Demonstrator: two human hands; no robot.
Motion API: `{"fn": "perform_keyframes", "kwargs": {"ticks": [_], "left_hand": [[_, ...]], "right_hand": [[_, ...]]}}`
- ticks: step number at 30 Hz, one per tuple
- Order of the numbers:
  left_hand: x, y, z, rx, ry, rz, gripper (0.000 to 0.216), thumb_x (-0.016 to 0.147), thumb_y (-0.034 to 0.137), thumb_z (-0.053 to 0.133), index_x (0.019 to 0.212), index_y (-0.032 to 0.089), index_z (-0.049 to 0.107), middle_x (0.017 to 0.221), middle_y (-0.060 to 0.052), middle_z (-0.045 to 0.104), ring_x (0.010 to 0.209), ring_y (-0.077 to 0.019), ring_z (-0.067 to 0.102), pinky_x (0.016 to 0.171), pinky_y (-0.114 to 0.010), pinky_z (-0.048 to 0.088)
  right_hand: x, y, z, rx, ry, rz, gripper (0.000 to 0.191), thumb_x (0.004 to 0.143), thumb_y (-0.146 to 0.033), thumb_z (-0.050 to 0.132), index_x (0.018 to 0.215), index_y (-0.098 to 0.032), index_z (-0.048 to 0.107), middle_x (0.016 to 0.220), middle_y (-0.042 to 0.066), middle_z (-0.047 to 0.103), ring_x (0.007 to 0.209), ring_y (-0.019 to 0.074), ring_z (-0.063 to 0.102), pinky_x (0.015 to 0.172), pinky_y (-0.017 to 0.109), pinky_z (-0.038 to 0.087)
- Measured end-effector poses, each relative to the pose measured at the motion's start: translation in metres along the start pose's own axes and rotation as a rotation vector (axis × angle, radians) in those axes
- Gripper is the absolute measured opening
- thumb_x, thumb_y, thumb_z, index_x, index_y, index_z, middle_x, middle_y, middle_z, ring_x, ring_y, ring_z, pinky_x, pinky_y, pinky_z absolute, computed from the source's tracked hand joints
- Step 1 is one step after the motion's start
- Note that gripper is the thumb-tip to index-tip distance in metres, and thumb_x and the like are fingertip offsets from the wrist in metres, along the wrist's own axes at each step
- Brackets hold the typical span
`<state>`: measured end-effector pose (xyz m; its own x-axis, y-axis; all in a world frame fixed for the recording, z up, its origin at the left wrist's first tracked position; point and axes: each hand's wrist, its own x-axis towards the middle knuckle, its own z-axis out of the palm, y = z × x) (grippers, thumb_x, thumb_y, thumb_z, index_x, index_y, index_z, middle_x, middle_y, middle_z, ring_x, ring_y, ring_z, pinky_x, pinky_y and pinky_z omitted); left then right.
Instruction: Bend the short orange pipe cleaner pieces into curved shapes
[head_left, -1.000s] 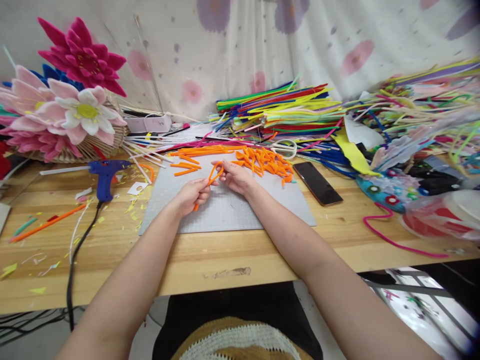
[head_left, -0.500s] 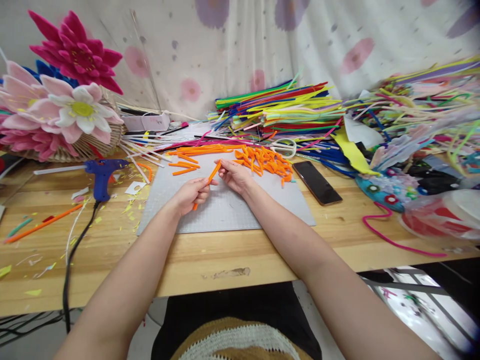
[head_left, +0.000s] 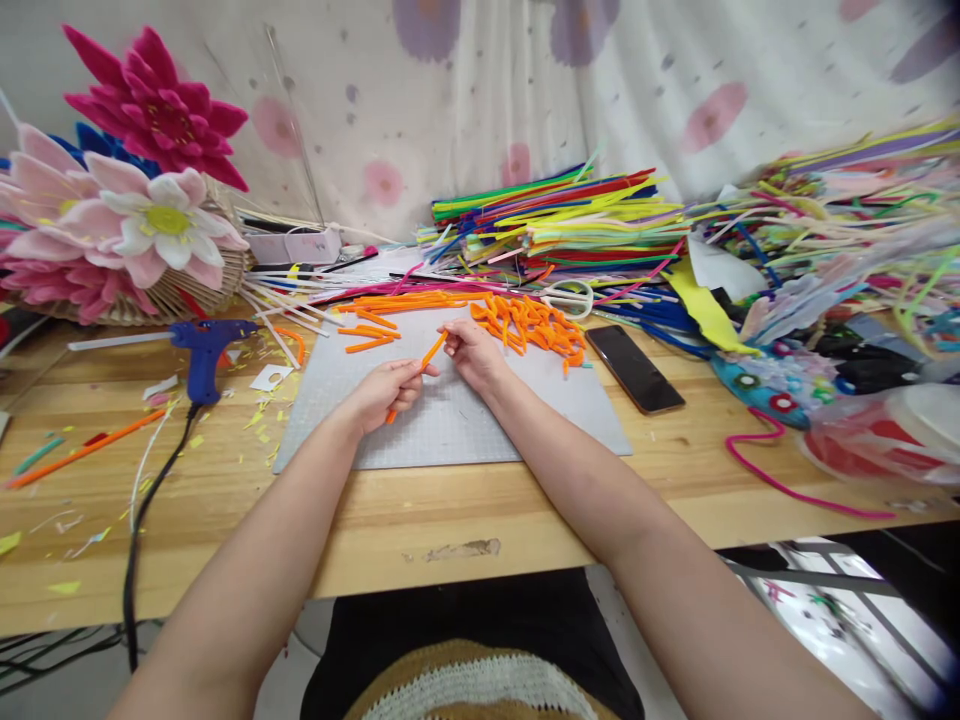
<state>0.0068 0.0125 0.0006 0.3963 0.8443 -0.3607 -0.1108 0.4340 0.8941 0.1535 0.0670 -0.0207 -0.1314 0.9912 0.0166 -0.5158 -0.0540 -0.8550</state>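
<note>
Both hands hold one orange pipe cleaner (head_left: 433, 352) above a grey cutting mat (head_left: 450, 425). My left hand (head_left: 384, 392) is closed round its lower part, and the bottom end pokes out below the fist. My right hand (head_left: 471, 352) pinches its folded upper end. A heap of bent orange pieces (head_left: 532, 322) lies just beyond my right hand. Straight orange lengths (head_left: 397, 300) lie at the mat's far edge.
A blue glue gun (head_left: 201, 345) with a black cord lies left of the mat. A black phone (head_left: 634, 366) rests to the right, white scissors (head_left: 568, 296) behind the heap. Stacked coloured pipe cleaners (head_left: 570, 215) fill the back; felt flowers (head_left: 127, 215) stand far left.
The orange pipe cleaner's open loop has been pressed together into a narrow doubled strip. Both hands stay in nearly the same place over the mat.
</note>
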Motion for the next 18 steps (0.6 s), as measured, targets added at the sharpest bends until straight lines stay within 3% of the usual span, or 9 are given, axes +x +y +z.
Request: {"fn": "perform_keyframes", "kwargs": {"ticks": [5, 10, 12, 14, 18], "left_hand": [[0.0, 0.001, -0.006, 0.057, 0.033, 0.014, 0.022, 0.078, 0.031, 0.053, 0.082, 0.011, 0.061, 0.051, 0.007, 0.027, 0.035, 0.0001, 0.019, 0.031, -0.011, 0.012], [-0.007, 0.004, -0.028, 0.251, -0.018, -0.01, 0.024, 0.073, 0.033, 0.06, 0.084, 0.013, 0.063, 0.051, 0.004, 0.041, 0.036, -0.0032, 0.034, 0.031, -0.014, 0.027], [-0.012, 0.009, -0.04, 0.222, -0.091, -0.004, 0.03, 0.073, 0.039, 0.058, 0.089, 0.015, 0.063, 0.066, -0.004, 0.057, 0.047, -0.0087, 0.05, 0.037, -0.018, 0.038], [-0.015, 0.014, -0.052, 0.078, -0.131, 0.032, 0.039, 0.075, 0.048, 0.05, 0.094, 0.016, 0.063, 0.085, -0.011, 0.064, 0.059, -0.0153, 0.058, 0.041, -0.023, 0.043], [-0.009, 0.016, -0.058, -0.149, 0.088, 0.298, 0.033, 0.074, 0.043, 0.048, 0.094, 0.02, 0.061, 0.09, -0.008, 0.065, 0.069, -0.017, 0.061, 0.048, -0.026, 0.048]], "right_hand": [[-0.001, -0.001, -0.004, -0.137, -0.076, 0.006, 0.019, 0.062, -0.033, 0.06, 0.071, -0.016, 0.061, 0.06, -0.003, 0.051, 0.053, 0.0055, 0.041, 0.05, 0.02, 0.035], [-0.003, -0.003, -0.01, -0.593, -0.122, -0.004, 0.021, 0.063, -0.035, 0.061, 0.065, -0.014, 0.061, 0.049, -0.005, 0.043, 0.046, 0.0051, 0.034, 0.044, 0.021, 0.025], [-0.004, -0.005, -0.01, -0.677, -0.144, -0.004, 0.022, 0.063, -0.036, 0.061, 0.064, -0.014, 0.059, 0.049, -0.005, 0.042, 0.046, 0.0049, 0.033, 0.044, 0.021, 0.023], [-0.005, -0.007, -0.011, -0.665, -0.171, 0.0, 0.023, 0.063, -0.037, 0.061, 0.064, -0.014, 0.059, 0.051, -0.005, 0.044, 0.046, 0.0047, 0.034, 0.044, 0.02, 0.023], [-0.005, -0.008, -0.011, -0.608, -0.185, -0.01, 0.024, 0.064, -0.038, 0.06, 0.065, -0.014, 0.058, 0.054, -0.005, 0.045, 0.047, 0.0048, 0.033, 0.045, 0.02, 0.024]]}}
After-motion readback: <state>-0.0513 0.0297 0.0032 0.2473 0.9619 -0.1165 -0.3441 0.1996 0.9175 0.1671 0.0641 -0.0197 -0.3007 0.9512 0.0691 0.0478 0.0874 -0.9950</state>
